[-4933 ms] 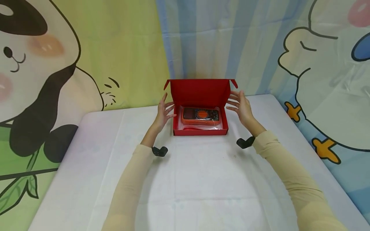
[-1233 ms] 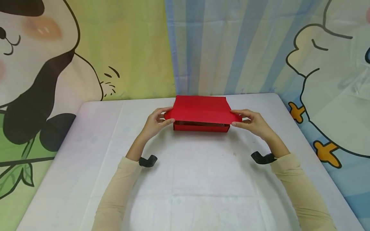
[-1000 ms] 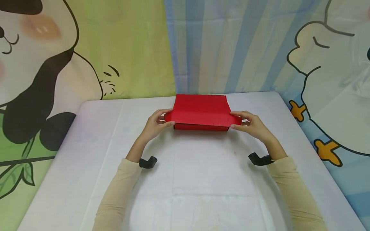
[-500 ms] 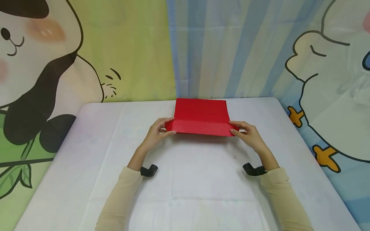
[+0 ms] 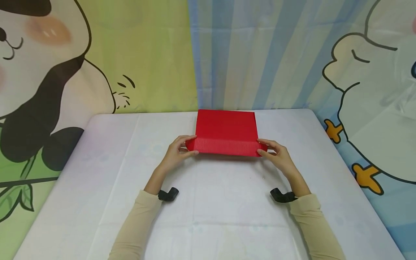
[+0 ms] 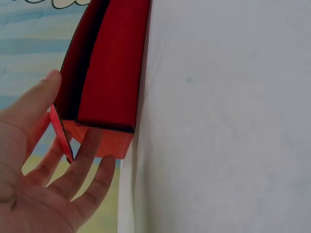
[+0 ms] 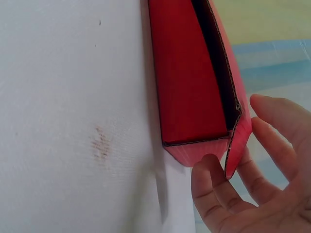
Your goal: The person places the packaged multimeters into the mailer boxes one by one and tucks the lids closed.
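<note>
A red corrugated cardboard box (image 5: pixel 227 124) stands near the table's far edge with its lid folded over the top. The lid's ribbed front flap (image 5: pixel 226 146) slants out toward me, and its small side ears stick out at both ends. My left hand (image 5: pixel 173 153) holds the flap's left end, thumb at the flap's edge and fingers behind the ear (image 6: pixel 61 133). At the other end my right hand (image 5: pixel 277 155) grips the flap the same way around the right ear (image 7: pixel 235 150). Both wrist views show a dark gap between the flap and the box's front wall (image 6: pixel 114 63). The box's contents are hidden.
A white cloth covers the table (image 5: pixel 221 209). Behind it hangs a printed curtain (image 5: pixel 156 54), close to the back of the box. Black wrist cameras (image 5: pixel 168 194) are worn on both wrists.
The lid stood up earlier, showing a bagged orange multimeter inside. Both hands then took the flap's ends and brought the lid down over it. Lately the flap has tilted further down.
</note>
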`<state>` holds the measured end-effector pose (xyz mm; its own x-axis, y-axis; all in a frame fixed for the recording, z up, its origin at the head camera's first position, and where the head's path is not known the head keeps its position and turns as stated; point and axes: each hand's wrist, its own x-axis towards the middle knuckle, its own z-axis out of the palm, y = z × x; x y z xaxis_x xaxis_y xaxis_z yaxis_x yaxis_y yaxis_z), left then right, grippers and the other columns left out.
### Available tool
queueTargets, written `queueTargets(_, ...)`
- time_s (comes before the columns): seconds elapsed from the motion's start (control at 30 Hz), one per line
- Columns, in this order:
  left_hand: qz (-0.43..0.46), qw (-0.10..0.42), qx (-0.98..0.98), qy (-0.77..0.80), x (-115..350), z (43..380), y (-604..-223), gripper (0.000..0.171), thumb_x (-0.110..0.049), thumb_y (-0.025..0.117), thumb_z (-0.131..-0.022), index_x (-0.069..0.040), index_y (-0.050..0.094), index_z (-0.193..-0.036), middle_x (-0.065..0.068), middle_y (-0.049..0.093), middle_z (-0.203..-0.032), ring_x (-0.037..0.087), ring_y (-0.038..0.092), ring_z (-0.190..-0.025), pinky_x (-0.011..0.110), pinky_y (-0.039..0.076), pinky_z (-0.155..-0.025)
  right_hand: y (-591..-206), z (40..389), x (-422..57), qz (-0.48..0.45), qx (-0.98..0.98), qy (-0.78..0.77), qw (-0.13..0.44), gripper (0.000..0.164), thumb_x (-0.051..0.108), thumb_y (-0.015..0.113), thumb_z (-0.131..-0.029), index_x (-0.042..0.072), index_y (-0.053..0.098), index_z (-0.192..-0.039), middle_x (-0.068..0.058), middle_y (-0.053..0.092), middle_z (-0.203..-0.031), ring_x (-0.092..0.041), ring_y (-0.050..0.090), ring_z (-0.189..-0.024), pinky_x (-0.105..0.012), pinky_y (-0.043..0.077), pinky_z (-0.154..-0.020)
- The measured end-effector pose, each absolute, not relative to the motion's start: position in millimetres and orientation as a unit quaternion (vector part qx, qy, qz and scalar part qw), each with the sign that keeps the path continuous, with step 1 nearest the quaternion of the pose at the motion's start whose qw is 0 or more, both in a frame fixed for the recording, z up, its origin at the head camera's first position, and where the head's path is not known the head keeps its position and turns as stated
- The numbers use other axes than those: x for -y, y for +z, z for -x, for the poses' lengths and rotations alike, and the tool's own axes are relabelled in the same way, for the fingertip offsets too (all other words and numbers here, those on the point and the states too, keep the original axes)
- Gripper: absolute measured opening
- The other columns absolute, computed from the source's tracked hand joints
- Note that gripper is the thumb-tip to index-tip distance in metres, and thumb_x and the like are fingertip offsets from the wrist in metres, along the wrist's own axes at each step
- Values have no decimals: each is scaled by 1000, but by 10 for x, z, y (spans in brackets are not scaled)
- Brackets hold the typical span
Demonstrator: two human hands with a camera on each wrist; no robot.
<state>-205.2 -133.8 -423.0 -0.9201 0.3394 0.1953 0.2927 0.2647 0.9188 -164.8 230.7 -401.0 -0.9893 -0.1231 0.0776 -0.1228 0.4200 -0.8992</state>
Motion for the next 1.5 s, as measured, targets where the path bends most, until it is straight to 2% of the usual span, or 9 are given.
queueTargets(0.23,-189,19,-796,575,1366,2194,-4537,61,-4,78,-81,-3,54,-137,19,50,-135,38,57,-108,52,52,-91,-4080,1667,-2292,79,-836,-543,-22,44,-1,68,-89,-6,56,-131,-24,55,-126,-31,52,-106,-11,50,-80)
queueTargets(0.4,-186,41,-788,585,1393,2209,-4627,58,-12,79,-83,-15,56,-136,7,52,-133,30,63,-99,35,56,-86,-4247,1718,-2351,77,-829,-554,-22,49,-4,72,-85,-6,56,-131,-24,53,-127,-29,51,-106,-14,52,-83)
queueTargets(0.5,-188,46,-784,590,1402,2200,-4661,55,-13,78,-84,-16,57,-135,5,53,-133,28,64,-96,30,55,-84,-4402,1771,-2410,78,-827,-556,-28,51,-2,73,-84,-4,57,-132,-19,54,-128,-22,52,-105,-14,52,-84)
queueTargets(0.6,-198,26,-785,586,1377,2188,-4684,53,-9,76,-85,-12,57,-134,7,53,-133,27,61,-100,34,54,-88,-4511,1814,-2464,80,-821,-564,-35,52,0,74,-84,-1,58,-132,-10,56,-127,-14,53,-104,-13,52,-83)
queueTargets(0.73,-217,-11,-788,577,1342,2126,-4630,50,-4,74,-86,-4,57,-133,13,53,-134,31,53,-112,48,48,-92,-4580,1823,-2451,82,-810,-579,-50,51,-3,74,-83,-2,58,-132,-3,55,-126,-12,54,-104,-15,52,-83)
queueTargets(0.97,-223,-28,-791,570,1316,2045,-4530,49,2,72,-85,6,56,-131,26,42,-139,35,40,-127,54,42,-93,-4459,1684,-2257,101,-811,-566,-110,47,-11,73,-80,-11,58,-125,-27,44,-132,-25,52,-101,-28,53,-83)
queueTargets(1.17,-232,-48,-795,558,1320,2035,-4571,56,2,79,-78,6,57,-130,26,45,-130,39,43,-119,58,39,-96,-4456,1631,-2193,110,-838,-516,-139,54,-7,79,-74,-6,60,-125,-24,43,-124,-13,40,-114,-42,43,-92)
queueTargets(1.33,-249,-70,-792,554,1336,2050,-4610,60,4,81,-74,4,58,-129,23,51,-125,42,51,-113,57,46,-91,-4524,1667,-2211,155,-832,-511,-151,62,-11,81,-70,-8,58,-127,-26,46,-121,-25,49,-107,-36,47,-94)
queueTargets(1.5,-267,-77,-787,551,1326,2078,-4624,58,4,80,-76,5,57,-129,23,54,-124,37,54,-114,57,48,-90,-4546,1692,-2246,171,-820,-527,-142,63,-13,80,-70,-10,56,-129,-25,47,-121,-12,56,-103,-26,50,-96)
